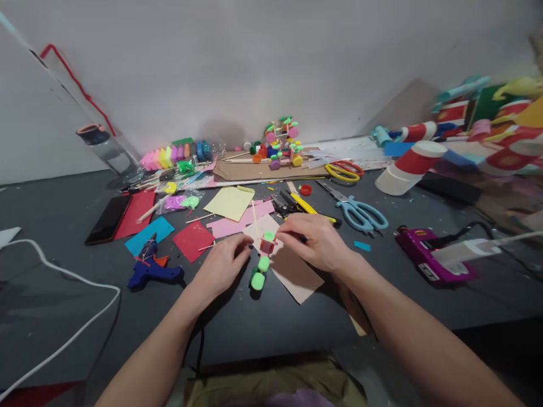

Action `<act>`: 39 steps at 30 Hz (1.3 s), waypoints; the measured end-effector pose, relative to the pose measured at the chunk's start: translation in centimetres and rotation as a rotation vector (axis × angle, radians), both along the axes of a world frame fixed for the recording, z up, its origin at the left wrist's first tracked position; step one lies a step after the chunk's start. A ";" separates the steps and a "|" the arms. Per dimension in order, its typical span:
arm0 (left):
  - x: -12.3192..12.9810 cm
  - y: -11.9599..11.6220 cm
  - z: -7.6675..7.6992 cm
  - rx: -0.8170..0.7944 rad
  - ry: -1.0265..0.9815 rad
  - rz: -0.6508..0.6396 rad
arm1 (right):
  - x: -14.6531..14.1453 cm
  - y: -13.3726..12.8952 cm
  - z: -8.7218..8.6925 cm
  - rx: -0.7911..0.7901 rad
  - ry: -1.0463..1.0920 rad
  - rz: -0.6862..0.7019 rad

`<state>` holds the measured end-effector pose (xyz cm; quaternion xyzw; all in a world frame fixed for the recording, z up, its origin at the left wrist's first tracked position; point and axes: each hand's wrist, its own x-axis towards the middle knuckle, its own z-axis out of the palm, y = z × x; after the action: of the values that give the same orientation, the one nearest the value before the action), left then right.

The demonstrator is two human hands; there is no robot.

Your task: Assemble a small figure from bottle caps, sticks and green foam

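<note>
A small craft model (267, 244) with a red body and bright green pads stands between my hands, partly over a beige paper sheet (297, 274). My right hand (316, 240) is closed in a pinch at the model's right side, fingertips at its red part. On the other side, my left hand (224, 260) has its fingers bent and thumb close to the index finger, just left of the model. What lies between those fingertips is too small to make out. Dark green and light green pieces (258, 280) sit at the model's near end. A thin stick (255, 217) rises behind it.
A blue glue gun (155, 268) lies left, near red (194, 240) and yellow (230, 202) paper. Blue-handled scissors (360, 213), a yellow cutter (303, 202) and a purple box (432, 257) are rightward. Behind stand a finished-looking model (283, 144), a bottle (112, 152) and a cup (409, 168).
</note>
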<state>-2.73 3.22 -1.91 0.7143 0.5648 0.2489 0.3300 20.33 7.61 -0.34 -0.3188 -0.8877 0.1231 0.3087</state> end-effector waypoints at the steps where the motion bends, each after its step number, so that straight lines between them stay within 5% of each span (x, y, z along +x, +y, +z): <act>1: 0.0 0.0 0.1 -0.015 -0.013 -0.013 | -0.1 -0.2 0.2 0.010 -0.010 0.042; 7: -0.4 -0.2 1.1 -0.136 -0.126 -0.083 | -0.5 -1.4 1.3 0.027 -0.134 0.241; 16: -0.9 0.2 1.0 -0.250 -0.219 -0.046 | -0.6 -1.8 1.5 0.058 -0.209 0.323; 26: -0.7 0.6 0.6 -0.262 -0.214 -0.020 | -0.5 -1.1 1.4 0.041 -0.035 -0.056; 39: 0.1 0.5 -1.0 -0.307 -0.317 -0.072 | 0.1 0.2 1.4 -0.036 -0.211 -0.187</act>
<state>-2.68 3.75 -2.92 0.6271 0.5113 0.2573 0.5282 20.46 7.79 1.02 -0.4167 -0.8793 0.0755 0.2178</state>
